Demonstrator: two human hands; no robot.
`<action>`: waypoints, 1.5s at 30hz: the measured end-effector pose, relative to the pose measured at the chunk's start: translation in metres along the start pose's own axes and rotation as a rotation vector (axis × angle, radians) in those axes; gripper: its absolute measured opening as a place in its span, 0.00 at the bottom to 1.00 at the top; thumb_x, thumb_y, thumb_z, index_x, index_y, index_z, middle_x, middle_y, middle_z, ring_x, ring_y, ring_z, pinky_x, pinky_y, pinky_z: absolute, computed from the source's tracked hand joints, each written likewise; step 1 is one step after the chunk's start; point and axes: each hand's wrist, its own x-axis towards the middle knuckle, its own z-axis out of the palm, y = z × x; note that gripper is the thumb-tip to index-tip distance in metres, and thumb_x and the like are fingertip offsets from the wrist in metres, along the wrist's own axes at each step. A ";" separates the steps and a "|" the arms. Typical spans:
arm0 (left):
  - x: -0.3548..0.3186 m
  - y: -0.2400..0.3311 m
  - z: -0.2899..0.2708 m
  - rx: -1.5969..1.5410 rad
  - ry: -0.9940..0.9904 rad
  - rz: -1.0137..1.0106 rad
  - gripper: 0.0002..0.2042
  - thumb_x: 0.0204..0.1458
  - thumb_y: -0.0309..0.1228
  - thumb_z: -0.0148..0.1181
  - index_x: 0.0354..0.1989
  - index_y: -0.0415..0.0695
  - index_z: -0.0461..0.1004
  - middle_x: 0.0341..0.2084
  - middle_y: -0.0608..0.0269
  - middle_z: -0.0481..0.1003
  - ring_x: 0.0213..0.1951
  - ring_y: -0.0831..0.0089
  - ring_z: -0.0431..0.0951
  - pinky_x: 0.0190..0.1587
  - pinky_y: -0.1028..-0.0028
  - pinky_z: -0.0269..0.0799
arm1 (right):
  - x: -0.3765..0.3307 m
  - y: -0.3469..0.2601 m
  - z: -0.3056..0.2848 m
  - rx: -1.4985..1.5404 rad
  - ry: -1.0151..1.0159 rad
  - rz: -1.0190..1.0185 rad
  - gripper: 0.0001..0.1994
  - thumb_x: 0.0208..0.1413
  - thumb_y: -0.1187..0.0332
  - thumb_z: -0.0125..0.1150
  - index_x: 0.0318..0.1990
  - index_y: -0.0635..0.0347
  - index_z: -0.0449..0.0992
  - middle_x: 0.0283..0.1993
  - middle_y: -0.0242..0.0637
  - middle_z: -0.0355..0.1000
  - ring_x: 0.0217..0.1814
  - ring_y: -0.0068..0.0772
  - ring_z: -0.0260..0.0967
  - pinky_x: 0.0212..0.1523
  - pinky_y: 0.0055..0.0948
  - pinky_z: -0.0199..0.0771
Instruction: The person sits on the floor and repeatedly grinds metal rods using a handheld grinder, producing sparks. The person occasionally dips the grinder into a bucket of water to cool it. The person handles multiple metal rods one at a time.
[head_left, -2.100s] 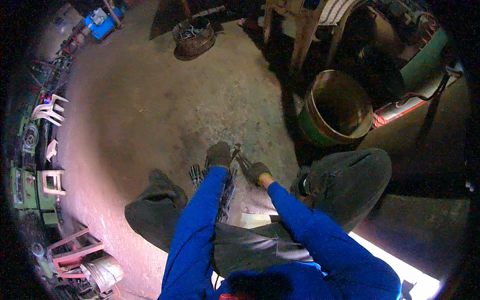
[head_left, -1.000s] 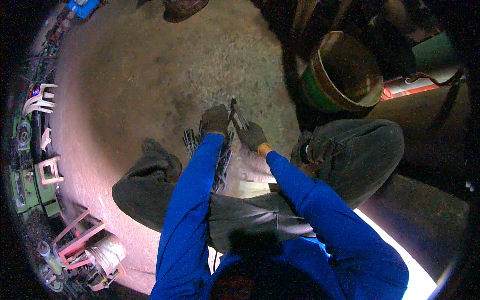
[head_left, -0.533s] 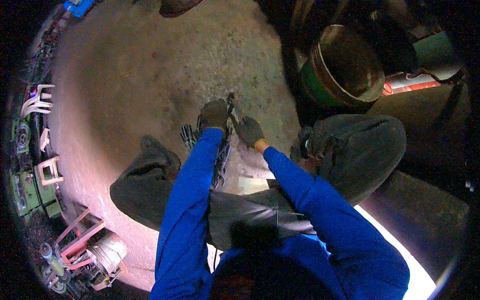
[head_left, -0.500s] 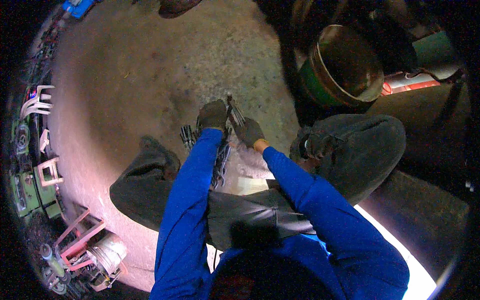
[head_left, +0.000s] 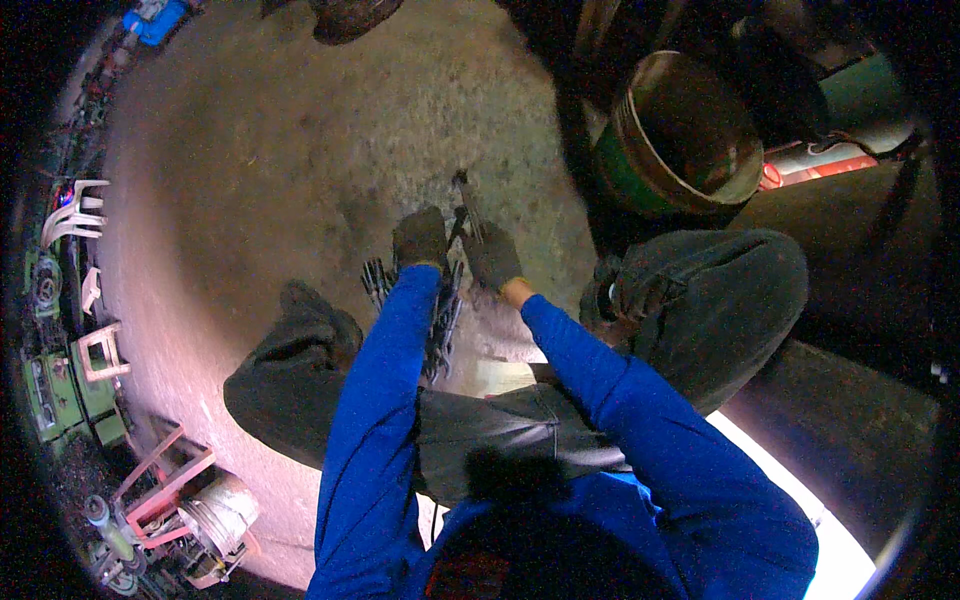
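Note:
Both my hands wear dark work gloves and are close together above the floor, between my bent legs. My right hand (head_left: 494, 258) is closed around long, slim metal wrenches (head_left: 470, 203), whose ends point away from me. Just left of them, my left hand (head_left: 420, 238) is closed, its fingers curled beside a short dark metal end; what it grips, if anything, is hidden. A pile of dark metal wrenches (head_left: 441, 335) lies on the floor, partly beneath my left forearm. More metal ends (head_left: 374, 277) stick out to the left of that forearm.
A pale flat piece (head_left: 505, 377) lies near my lap. At the right stands a large green, rusty drum (head_left: 640, 165). White plastic chairs (head_left: 78, 212), a red metal frame (head_left: 170, 490) and a whitish bucket (head_left: 220, 512) line the left. A dark round object (head_left: 355, 18) is at the far edge.
The wrenches in my right hand have swung more upright and reach slightly farther away. My left hand has shifted slightly left and nearer to me.

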 end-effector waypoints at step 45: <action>0.023 -0.075 0.087 -0.293 -0.197 0.008 0.15 0.38 0.41 0.64 0.35 0.51 0.83 0.36 0.54 0.81 0.42 0.57 0.80 0.50 0.62 0.73 | -0.013 0.062 0.013 -0.336 -0.013 -0.341 0.21 0.55 0.51 0.56 0.34 0.65 0.74 0.24 0.46 0.72 0.24 0.46 0.69 0.31 0.46 0.68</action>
